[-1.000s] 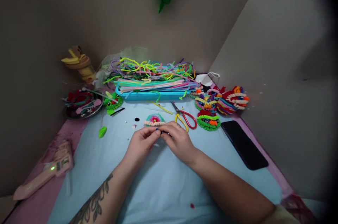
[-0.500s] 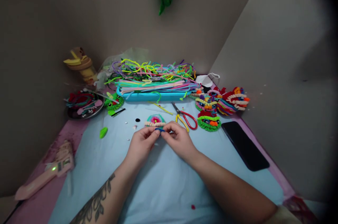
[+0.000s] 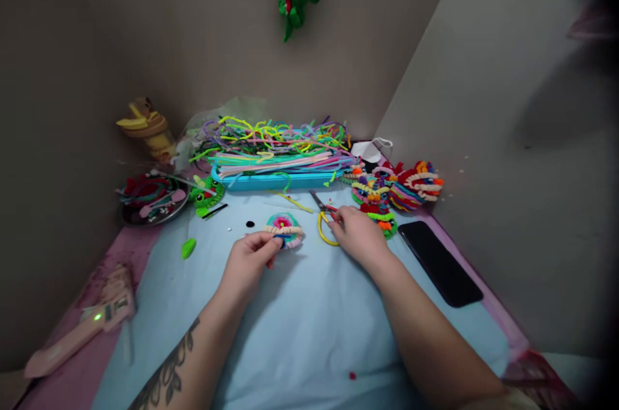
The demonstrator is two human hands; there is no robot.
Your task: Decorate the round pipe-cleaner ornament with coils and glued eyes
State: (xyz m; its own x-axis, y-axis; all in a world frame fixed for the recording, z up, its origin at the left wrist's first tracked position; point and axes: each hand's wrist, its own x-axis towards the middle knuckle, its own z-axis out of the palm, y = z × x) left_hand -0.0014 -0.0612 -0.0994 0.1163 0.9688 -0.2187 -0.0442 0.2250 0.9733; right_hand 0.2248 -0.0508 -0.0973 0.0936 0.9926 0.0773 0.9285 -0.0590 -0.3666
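Note:
My left hand (image 3: 249, 262) pinches a short dark blue piece of pipe cleaner (image 3: 281, 237) between thumb and fingertips. Just behind that piece lies a round, coiled pipe-cleaner craft (image 3: 284, 223) in pink, teal and cream. My right hand (image 3: 362, 236) is on the scissors (image 3: 320, 205), its fingers closed about the red handle, which is mostly hidden. The scissors' yellow handle loop shows to the left of the fingers, and the blades point away towards the tray. Beyond my right hand sits a green and red pipe-cleaner figure (image 3: 387, 225), partly covered.
A blue tray (image 3: 280, 182) heaped with pipe cleaners stands at the back. Finished colourful figures (image 3: 416, 187) and a black phone (image 3: 440, 263) are on the right. At left are a pink glue gun (image 3: 82, 336), a metal bowl (image 3: 155, 220) and a tumbler (image 3: 149, 133).
My right hand has let go of the blue piece and moved right onto the scissors. The left hand keeps the blue piece. The view has tilted slightly up.

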